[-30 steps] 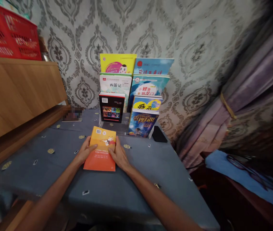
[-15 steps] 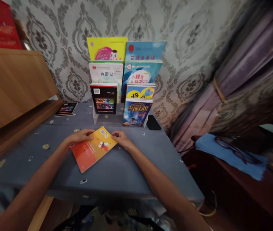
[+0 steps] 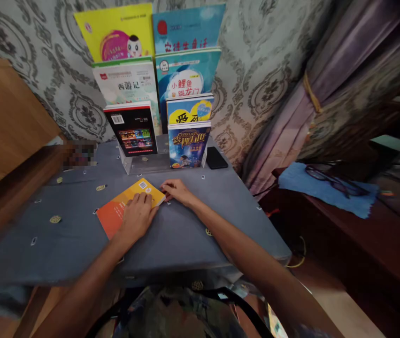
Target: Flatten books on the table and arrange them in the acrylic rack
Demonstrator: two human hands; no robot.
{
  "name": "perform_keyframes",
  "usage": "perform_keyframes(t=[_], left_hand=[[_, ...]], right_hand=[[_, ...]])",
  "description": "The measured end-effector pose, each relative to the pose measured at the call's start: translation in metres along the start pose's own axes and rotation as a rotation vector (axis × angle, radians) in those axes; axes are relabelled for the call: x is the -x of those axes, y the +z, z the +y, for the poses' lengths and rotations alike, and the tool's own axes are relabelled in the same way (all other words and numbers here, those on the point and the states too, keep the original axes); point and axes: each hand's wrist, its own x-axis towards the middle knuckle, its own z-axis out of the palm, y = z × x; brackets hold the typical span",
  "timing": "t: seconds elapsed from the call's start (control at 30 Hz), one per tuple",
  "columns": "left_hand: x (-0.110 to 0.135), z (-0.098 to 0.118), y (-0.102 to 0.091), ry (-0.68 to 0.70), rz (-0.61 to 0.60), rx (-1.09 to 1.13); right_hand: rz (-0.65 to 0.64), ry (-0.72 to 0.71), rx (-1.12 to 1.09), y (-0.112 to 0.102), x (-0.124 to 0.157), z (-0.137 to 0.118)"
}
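Observation:
An orange and yellow book (image 3: pixel 115 211) lies at a slant on the cloth-covered table, a barcode near its far edge. My left hand (image 3: pixel 138 213) rests flat across its cover, fingers stretched toward the far side, hiding the cover's middle. At the book's right corner, my right hand (image 3: pixel 177 191) has its fingers curled in a pinch against the edge. Behind the hands, a clear stand (image 3: pixel 126 164) holds several books in tiers. In its front row are a black book (image 3: pixel 136 131) and a blue book (image 3: pixel 189 145).
A black phone (image 3: pixel 217 158) lies right of the stand. Blurred-out pixels cover a thing at the table's back left, beside a wooden cabinet (image 3: pixel 10 108). To the right, glasses (image 3: pixel 337 180) rest on a blue cloth (image 3: pixel 291 180) atop a dark red surface, near a purple curtain (image 3: pixel 284 126).
My left hand has moved from the book's far left edge onto the middle of its cover. My right hand stays by the right corner. The view has tipped downward and come closer.

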Motion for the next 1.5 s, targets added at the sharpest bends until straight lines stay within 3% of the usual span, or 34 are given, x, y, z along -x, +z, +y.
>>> perform_keyframes(t=[0.17,0.53,0.9,1.07,1.23,1.37,1.5], left_hand=[[-0.004,0.001,-0.011,-0.005,-0.059,-0.034],[-0.013,-0.003,-0.024,-0.017,-0.119,0.026],[-0.01,-0.005,-0.018,0.022,-0.078,0.043],[0.0,-0.001,-0.003,0.025,-0.002,0.063],[0.02,-0.034,0.01,0.137,0.061,0.215],[0.052,-0.071,0.018,0.151,0.054,0.284],[0.078,-0.088,0.025,0.176,0.034,0.318]], right_hand=[[0.005,0.016,-0.114,-0.009,0.008,0.002],[0.0,0.002,-0.088,-0.007,0.014,-0.005],[0.0,-0.028,-0.039,-0.006,0.01,0.001],[0.002,-0.124,0.14,-0.004,0.012,0.009],[0.116,-0.193,0.289,-0.003,-0.001,0.017],[0.297,-0.201,0.371,-0.001,-0.037,0.013],[0.34,-0.242,0.385,0.009,-0.072,0.006]])
